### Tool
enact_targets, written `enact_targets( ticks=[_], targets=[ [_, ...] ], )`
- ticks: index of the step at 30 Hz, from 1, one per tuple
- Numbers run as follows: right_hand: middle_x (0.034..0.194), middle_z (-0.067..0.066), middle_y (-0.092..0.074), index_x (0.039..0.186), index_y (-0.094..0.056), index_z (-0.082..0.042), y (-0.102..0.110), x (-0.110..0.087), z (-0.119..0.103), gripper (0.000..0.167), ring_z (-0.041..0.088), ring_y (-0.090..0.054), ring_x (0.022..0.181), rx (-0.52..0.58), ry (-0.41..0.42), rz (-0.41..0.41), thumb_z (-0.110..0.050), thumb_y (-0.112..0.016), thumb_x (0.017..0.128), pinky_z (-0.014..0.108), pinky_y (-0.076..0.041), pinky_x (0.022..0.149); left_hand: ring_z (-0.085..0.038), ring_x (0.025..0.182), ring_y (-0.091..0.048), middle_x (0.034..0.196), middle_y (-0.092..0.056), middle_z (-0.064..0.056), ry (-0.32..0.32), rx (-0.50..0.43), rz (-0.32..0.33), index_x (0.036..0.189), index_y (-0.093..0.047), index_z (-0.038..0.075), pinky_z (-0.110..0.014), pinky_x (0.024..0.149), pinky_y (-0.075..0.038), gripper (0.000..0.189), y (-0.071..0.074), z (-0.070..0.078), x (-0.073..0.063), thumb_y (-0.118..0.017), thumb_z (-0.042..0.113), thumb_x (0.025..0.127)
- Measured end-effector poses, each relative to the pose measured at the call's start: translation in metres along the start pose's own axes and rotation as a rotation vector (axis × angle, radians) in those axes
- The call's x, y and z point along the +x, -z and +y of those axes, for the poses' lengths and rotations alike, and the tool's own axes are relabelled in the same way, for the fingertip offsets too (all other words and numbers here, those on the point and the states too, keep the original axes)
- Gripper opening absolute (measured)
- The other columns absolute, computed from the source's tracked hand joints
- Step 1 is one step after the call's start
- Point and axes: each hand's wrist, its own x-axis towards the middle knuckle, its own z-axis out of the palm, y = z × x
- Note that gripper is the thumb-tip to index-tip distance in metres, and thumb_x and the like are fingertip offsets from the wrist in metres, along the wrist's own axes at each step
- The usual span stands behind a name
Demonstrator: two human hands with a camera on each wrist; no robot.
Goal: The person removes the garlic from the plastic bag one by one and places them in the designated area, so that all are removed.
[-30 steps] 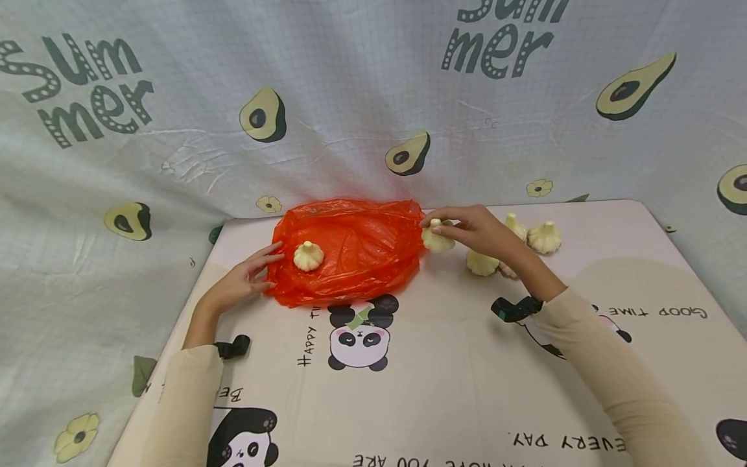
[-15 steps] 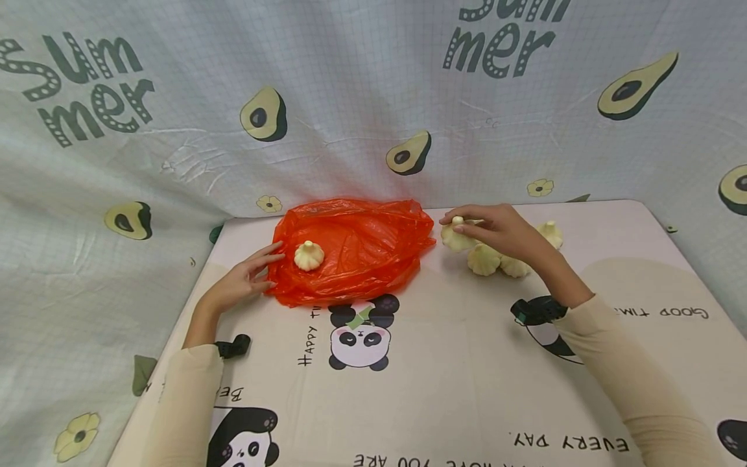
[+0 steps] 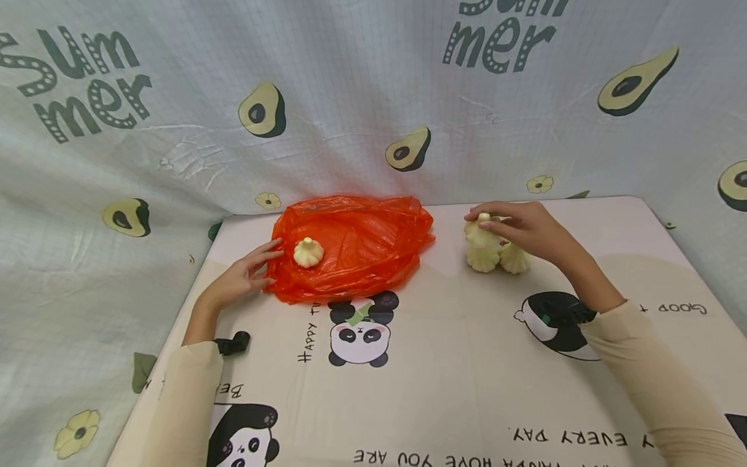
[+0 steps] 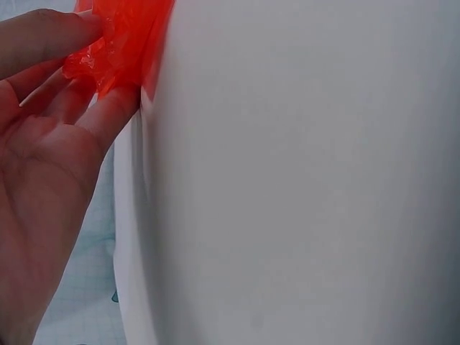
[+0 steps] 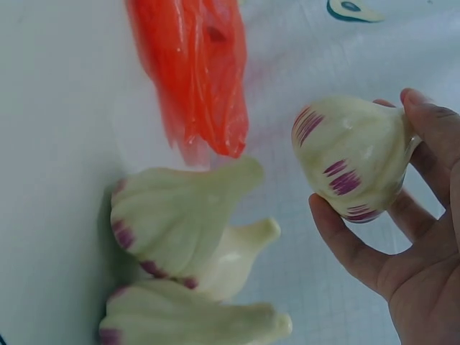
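Observation:
In the head view my left hand [image 3: 239, 275] touches the left edge of a red plastic bag [image 3: 373, 240], fingers fairly straight and spread. The left wrist view shows the bag's crumpled edge [image 4: 118, 50] between thumb and fingers. One garlic bulb [image 3: 308, 253] sits on the bag's left part. My right hand [image 3: 522, 227] holds another garlic bulb [image 5: 352, 158], pinched between thumb and fingers, with painted-looking purple streaks. Just below it lie more garlic bulbs [image 3: 483, 258], three showing in the right wrist view beside the held one [image 5: 180, 215].
A pale table cover [image 3: 432, 363] with printed pandas and lettering lies under everything. Behind it hangs a whitish curtain [image 3: 338, 149] with avocado prints, close to the table's far edge. Dark wrist devices [image 3: 233, 344] sit on both wrists.
My right hand has moved right, away from the bag, carrying the garlic bulb over the other bulbs. The bag's right edge has spread rightward. The left hand has stayed in place.

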Motion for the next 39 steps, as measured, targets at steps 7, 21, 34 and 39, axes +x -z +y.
enact_targets(
  ticks=[7, 21, 34, 39],
  targets=[
    [0.124, -0.002, -0.072, 0.126, -0.072, -0.022, 0.010, -0.013, 0.004, 0.029, -0.011, -0.055, 0.117, -0.027, -0.022, 0.034, -0.012, -0.066, 0.099, 0.007, -0.047, 0.090, -0.035, 0.155, -0.012, 0.170, -0.017, -0.004, 0.000, -0.001, -0.003, 0.149, -0.050, 0.004, -0.060, 0.116, -0.030, 0.057, 0.000, 0.000, 0.000, -0.064, -0.002, 0.094],
    [0.123, -0.001, -0.072, 0.125, -0.072, -0.015, 0.021, -0.037, 0.015, 0.029, -0.005, -0.066, 0.099, -0.027, -0.011, 0.093, -0.007, -0.066, 0.098, 0.016, -0.055, 0.066, -0.036, 0.155, -0.011, 0.170, -0.017, -0.006, 0.005, -0.009, 0.000, 0.148, -0.051, 0.004, -0.061, 0.116, -0.030, 0.056, -0.001, 0.002, 0.000, -0.064, -0.002, 0.094],
    [0.125, -0.005, -0.069, 0.125, -0.072, -0.013, 0.029, -0.055, 0.026, 0.033, -0.015, -0.051, 0.119, -0.088, -0.029, 0.085, 0.000, -0.068, 0.095, 0.003, -0.046, 0.086, -0.038, 0.155, -0.009, 0.170, -0.016, -0.007, 0.005, -0.013, -0.001, 0.148, -0.050, 0.004, -0.062, 0.117, -0.028, 0.056, -0.001, 0.003, 0.000, -0.063, -0.001, 0.094],
    [0.119, -0.014, -0.063, 0.120, -0.074, -0.010, 0.037, -0.062, 0.030, 0.031, -0.015, -0.049, 0.117, -0.148, 0.002, 0.136, 0.003, -0.071, 0.092, 0.001, -0.044, 0.085, -0.037, 0.155, -0.009, 0.170, -0.016, -0.007, 0.003, -0.026, -0.001, 0.148, -0.050, 0.003, -0.062, 0.118, -0.026, 0.056, -0.001, 0.002, 0.000, -0.063, -0.003, 0.094]
  ],
)
